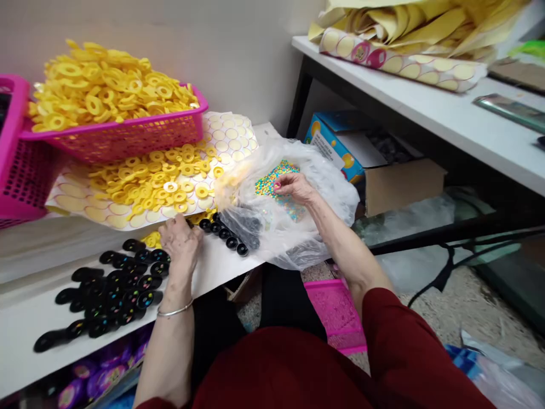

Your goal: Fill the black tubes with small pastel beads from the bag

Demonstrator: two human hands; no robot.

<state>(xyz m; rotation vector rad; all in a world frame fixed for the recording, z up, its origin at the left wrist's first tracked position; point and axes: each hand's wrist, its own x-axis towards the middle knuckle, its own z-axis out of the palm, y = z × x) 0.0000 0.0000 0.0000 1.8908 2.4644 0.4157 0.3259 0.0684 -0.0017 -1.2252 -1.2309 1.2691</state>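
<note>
My right hand reaches into an open clear plastic bag and pinches its fingertips together at a heap of small coloured beads. Whatever sits between those fingertips is too small to name. At the bench, my left hand has its fingers curled down among yellow ring-shaped pieces; what they hold, if anything, is hidden. Right beside it stands a row of small black round containers, partly covered by the bag. More black containers with short handles, some with coloured beads inside, lie to its left.
Yellow rings spread over a sticker sheet. Behind them, a pink basket is heaped with more. A white table bears yellow paper on the right, above a blue carton. Purple items sit below the bench.
</note>
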